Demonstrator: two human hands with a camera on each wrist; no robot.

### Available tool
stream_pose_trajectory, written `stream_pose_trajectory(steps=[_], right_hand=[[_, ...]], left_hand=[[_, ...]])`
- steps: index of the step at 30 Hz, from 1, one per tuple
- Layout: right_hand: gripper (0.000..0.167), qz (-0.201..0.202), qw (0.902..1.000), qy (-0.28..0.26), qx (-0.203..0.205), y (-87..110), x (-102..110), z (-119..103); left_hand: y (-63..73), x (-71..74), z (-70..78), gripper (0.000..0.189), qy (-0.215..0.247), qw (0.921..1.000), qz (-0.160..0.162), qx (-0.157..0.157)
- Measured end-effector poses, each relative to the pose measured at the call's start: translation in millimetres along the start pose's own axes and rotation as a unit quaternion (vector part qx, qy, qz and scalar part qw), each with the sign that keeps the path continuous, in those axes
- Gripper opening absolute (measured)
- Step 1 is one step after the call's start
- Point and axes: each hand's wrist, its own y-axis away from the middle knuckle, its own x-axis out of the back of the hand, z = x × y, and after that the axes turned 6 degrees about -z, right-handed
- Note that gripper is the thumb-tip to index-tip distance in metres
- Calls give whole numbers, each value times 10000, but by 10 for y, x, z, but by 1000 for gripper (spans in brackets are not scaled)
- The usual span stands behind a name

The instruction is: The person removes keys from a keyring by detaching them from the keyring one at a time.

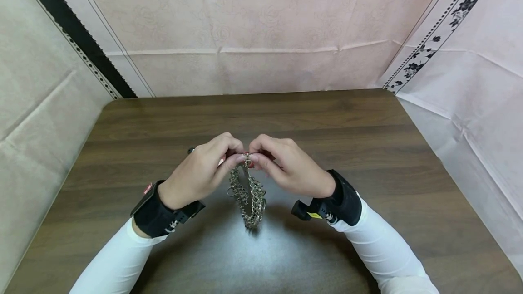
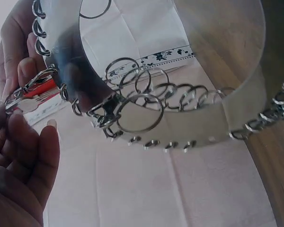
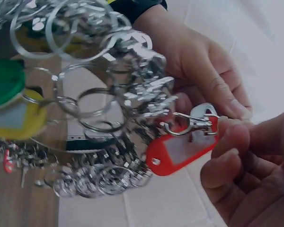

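Note:
A large silver hoop [image 1: 256,196], a flat metal band strung with many small clasps and split rings, hangs below both hands over the table. My left hand [image 1: 196,171] pinches a small silver clasp [image 3: 191,124] at the hoop's upper end. Facing it, my right hand [image 1: 288,162] pinches the end of a red key tag [image 3: 182,150] with a pale label, right at that clasp. The fingertips of both hands nearly meet and partly hide the joint. In the right wrist view a green key tag [image 3: 7,82] and a yellow key tag [image 3: 19,118] show beside the hoop's rings.
Under the hands lies a dark wood-grain table [image 1: 245,117]. Pale patterned cloth [image 1: 261,22] hangs behind its far edge, with white cloth [image 1: 470,80] on the right side. Black camera straps [image 1: 157,212] wrap both wrists.

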Motion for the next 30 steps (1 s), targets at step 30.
stream_pose_trajectory(steps=[30], right_hand=[[6, 621, 9898, -1223, -391, -15, -56, 71]], left_hand=[[-9, -153, -123, 5, 1000, 9910, 850, 255]])
